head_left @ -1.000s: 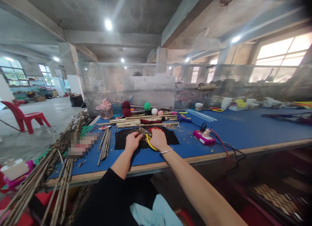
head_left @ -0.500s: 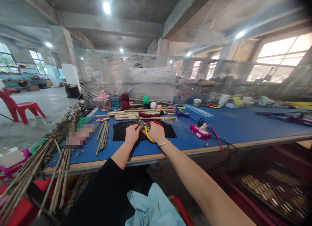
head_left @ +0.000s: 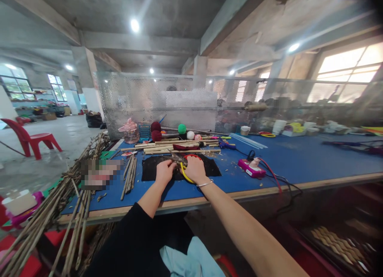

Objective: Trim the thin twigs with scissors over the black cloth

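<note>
My right hand [head_left: 195,170] is wrapped round a pair of scissors [head_left: 186,175] with yellow and red handles. Their blades point left, toward my other hand. My left hand [head_left: 165,172] is closed in a pinch beside the blades; whatever lies between its fingers is too small and hidden to name. Both hands are over a black cloth [head_left: 150,170] on the blue tabletop. Just beyond it lie pale wooden sticks [head_left: 155,151] and a dark red piece of material [head_left: 186,147].
Short twigs [head_left: 129,175] lie left of the cloth, and a long bundle of branches [head_left: 56,193] overhangs the table's left end. Yarn balls [head_left: 182,128] and a pink-topped jar [head_left: 130,134] stand behind. To the right are a blue glue gun [head_left: 226,144] and a magenta power strip [head_left: 251,168] with cables.
The whole scene has shifted slightly down and right as the head view tilted. Both hands stay at the same spot over the black cloth, the scissors still in the right one.
</note>
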